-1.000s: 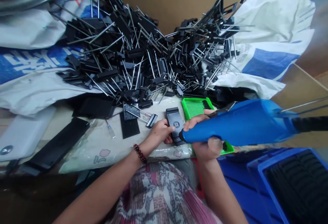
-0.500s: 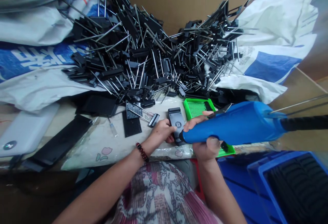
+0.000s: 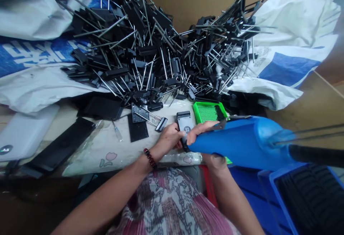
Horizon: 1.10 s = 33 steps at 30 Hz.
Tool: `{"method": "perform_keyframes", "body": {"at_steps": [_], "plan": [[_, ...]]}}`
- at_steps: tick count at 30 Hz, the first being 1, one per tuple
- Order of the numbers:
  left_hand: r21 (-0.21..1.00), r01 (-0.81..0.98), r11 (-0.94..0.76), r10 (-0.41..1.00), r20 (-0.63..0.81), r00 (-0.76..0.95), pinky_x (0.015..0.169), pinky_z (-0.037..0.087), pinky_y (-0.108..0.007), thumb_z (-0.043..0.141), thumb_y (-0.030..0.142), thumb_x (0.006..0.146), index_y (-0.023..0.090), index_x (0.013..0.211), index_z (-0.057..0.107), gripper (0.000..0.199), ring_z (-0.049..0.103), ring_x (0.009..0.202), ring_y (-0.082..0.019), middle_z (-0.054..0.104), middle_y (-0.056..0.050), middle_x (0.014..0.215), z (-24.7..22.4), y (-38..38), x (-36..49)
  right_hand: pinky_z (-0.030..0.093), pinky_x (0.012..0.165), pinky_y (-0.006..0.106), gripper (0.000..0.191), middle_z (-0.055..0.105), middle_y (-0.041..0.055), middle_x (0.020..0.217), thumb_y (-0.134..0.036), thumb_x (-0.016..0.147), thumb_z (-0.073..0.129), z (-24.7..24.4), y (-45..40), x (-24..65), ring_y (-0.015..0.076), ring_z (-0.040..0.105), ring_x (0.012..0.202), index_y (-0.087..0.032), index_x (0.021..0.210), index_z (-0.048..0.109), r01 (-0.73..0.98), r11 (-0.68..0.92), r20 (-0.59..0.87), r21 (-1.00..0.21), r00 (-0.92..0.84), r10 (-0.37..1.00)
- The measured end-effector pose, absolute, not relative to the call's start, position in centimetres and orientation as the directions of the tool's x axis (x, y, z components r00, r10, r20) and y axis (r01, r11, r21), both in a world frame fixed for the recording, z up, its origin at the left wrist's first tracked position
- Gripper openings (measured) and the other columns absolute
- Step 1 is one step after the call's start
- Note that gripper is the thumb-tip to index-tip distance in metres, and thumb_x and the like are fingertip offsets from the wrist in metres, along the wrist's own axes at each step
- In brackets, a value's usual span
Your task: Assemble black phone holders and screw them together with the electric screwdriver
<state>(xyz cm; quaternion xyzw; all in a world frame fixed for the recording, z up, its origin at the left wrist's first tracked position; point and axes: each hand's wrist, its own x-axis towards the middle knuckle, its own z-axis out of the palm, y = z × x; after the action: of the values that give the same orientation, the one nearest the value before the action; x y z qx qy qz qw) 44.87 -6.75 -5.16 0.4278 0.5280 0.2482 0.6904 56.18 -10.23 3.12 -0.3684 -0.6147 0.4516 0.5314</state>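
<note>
We see the left hand gripping a black holder, probably light, stiff and slick, best held by its side edges, on the worktop left of the green tray, while the right hand grasps a blue power tool.

My worktop has a flower print; on it I've got a green basket, flat black plate, two-rod bracket, long black piece.

Soft dim light, glints on metal rods, stretched blurry edges
</note>
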Motion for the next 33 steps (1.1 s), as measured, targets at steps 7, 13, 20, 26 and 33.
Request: {"method": "perform_keyframes", "body": {"at_steps": [7, 13, 20, 26, 33], "plan": [[0.856, 0.027, 0.517, 0.803, -0.496, 0.331, 0.037, 0.042, -0.021, 0.06, 0.023, 0.077, 0.021, 0.079, 0.049, 0.011, 0.058, 0.039, -0.015, 0.059, 0.004, 0.044, -4.2, -6.4, 45.2, 0.047, 0.055, 0.035, 0.055, 0.063, -0.0007, 0.069, -0.064, 0.068, 0.069, 4.0, -9.0, 56.8, 0.0204, 0.058, 0.055, -0.024, 0.103, 0.055, -0.198, 0.338, 0.366, -0.92, -0.125, 0.922], [0.844, 0.044, 0.534, 0.798, -0.52, 0.305, 0.036, 0.042, -0.021, 0.062, 0.029, 0.08, 0.021, 0.076, 0.047, 0.017, 0.056, 0.036, -0.016, 0.055, 0.005, 0.039, -3.5, -5.8, 45.2, 0.049, 0.051, 0.035, 0.057, 0.063, -0.0024, 0.062, -0.07, 0.067, 0.066, 4.9, -7.1, 56.9, 0.021, 0.058, 0.049, -0.025, 0.098, 0.053, -0.181, 0.388, 0.402, -0.904, -0.047, 0.914], [0.829, 0.08, 0.553, 0.786, -0.551, 0.28, 0.034, 0.039, -0.019, 0.06, 0.022, 0.081, 0.021, 0.072, 0.046, 0.016, 0.054, 0.033, -0.015, 0.053, 0.005, 0.037, -3.4, -5.7, 45.0, 0.05, 0.05, 0.036, 0.054, 0.061, -0.0019, 0.06, -0.069, 0.067, 0.065, 4.8, -7.8, 56.8, 0.0207, 0.058, 0.047, -0.023, 0.094, 0.057, -0.161, 0.402, 0.405, -0.901, 0.016, 0.914], [0.826, 0.081, 0.557, 0.784, -0.556, 0.277, 0.035, 0.04, -0.02, 0.057, 0.021, 0.082, 0.021, 0.075, 0.046, 0.013, 0.054, 0.034, -0.014, 0.054, 0.005, 0.039, -2.8, -5.8, 45.0, 0.049, 0.051, 0.035, 0.05, 0.064, -0.0007, 0.065, -0.063, 0.07, 0.069, 4.2, -8.1, 56.9, 0.0211, 0.06, 0.052, -0.025, 0.101, 0.058, -0.235, 0.37, 0.383, -0.899, -0.012, 0.923], [0.837, 0.052, 0.545, 0.792, -0.534, 0.296, 0.038, 0.043, -0.02, 0.058, 0.024, 0.081, 0.019, 0.08, 0.051, 0.009, 0.054, 0.035, -0.013, 0.057, 0.004, 0.046, -2.3, -6.0, 44.8, 0.048, 0.053, 0.039, 0.048, 0.065, 0.0003, 0.067, -0.061, 0.069, 0.07, 3.7, -8.6, 57.2, 0.0243, 0.06, 0.054, -0.03, 0.103, 0.056, -0.235, 0.341, 0.351, -0.91, 0.0, 0.936]]}}
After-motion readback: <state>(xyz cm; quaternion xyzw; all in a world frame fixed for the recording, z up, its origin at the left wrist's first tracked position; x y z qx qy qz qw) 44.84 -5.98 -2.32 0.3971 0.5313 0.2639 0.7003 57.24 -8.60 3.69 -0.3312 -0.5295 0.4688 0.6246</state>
